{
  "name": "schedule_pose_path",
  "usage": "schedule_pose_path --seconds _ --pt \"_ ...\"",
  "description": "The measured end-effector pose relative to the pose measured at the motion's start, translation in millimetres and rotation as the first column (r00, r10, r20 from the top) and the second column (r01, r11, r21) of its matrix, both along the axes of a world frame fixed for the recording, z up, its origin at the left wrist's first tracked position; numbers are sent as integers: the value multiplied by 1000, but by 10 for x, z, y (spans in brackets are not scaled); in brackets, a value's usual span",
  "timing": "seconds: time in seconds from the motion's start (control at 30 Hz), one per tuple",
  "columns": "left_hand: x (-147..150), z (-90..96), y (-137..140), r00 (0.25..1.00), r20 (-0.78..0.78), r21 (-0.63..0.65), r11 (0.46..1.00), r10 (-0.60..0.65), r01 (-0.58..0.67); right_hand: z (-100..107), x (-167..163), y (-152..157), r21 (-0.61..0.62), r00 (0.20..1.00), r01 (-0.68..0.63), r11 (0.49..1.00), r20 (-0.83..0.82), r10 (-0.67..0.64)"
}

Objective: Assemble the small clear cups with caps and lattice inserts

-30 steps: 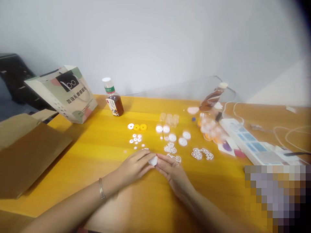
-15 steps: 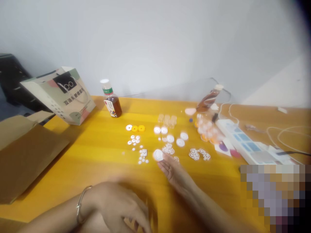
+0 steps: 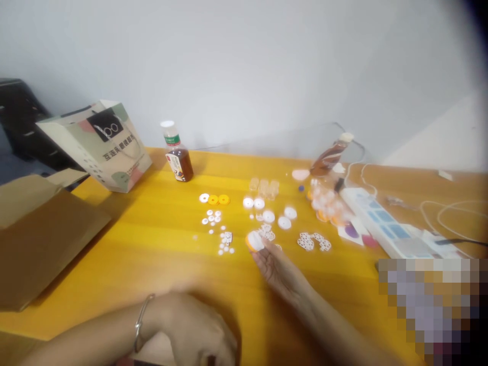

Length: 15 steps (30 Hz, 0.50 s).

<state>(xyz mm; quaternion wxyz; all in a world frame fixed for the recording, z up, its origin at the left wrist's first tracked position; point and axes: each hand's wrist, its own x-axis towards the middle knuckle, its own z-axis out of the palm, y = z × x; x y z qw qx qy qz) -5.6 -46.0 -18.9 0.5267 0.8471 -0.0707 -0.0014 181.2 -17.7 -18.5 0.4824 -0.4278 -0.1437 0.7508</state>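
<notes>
My right hand [image 3: 277, 264] pinches a small round white piece with an orange edge [image 3: 254, 241] between thumb and fingers, held above the table. My left hand [image 3: 200, 325], with a silver bangle at the wrist, is at the near edge with its fingers curled downward; what they hold, if anything, is hidden. Beyond the right hand lie white discs [image 3: 284, 222] and lacy white plastic pieces [image 3: 314, 241]. Yellow rings [image 3: 223, 200] beside a white one and several small white caps [image 3: 217, 219] are to the left of these.
Farther back stand clear plastic pieces [image 3: 264, 188], a bottle of dark drink [image 3: 180, 162] and a tilted brown bottle [image 3: 330, 155]. A paper bag [image 3: 110, 152] and a cardboard box [image 3: 46, 239] are on the left. Orange-and-white pieces [image 3: 326, 201], a white power strip [image 3: 375, 218] and cables lie right.
The round piece in my right hand has turned, so its orange edge now shows. My left hand has shifted slightly right, its fingers more curled. The whole view has shifted slightly.
</notes>
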Motion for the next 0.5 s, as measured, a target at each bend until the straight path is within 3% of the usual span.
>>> schedule_pose_path --seconds 0.1,0.2,0.27,0.33,0.37,0.43,0.5 --pt "-81 168 72 985 -71 -113 980 157 -164 -8 8 -5 29 1000 -8 1000 4 8" --pt "-148 340 204 888 -136 -139 879 438 -455 -28 20 13 66 1000 15 998 5 -15" --pt "-150 386 354 736 -87 -10 738 672 -675 -47 27 33 80 998 68 994 -5 -68" --pt "-112 361 555 520 73 187 500 851 -845 -68 26 48 87 992 125 988 -20 -124" --pt "-80 329 667 449 131 267 405 884 -875 -78 23 49 90 990 140 986 -25 -138" --pt "4 243 893 425 209 381 327 881 -865 -99 10 42 98 991 132 986 -22 -130" --pt "102 153 1090 439 292 414 301 850 -859 -120 -5 28 103 994 105 989 -12 -104"
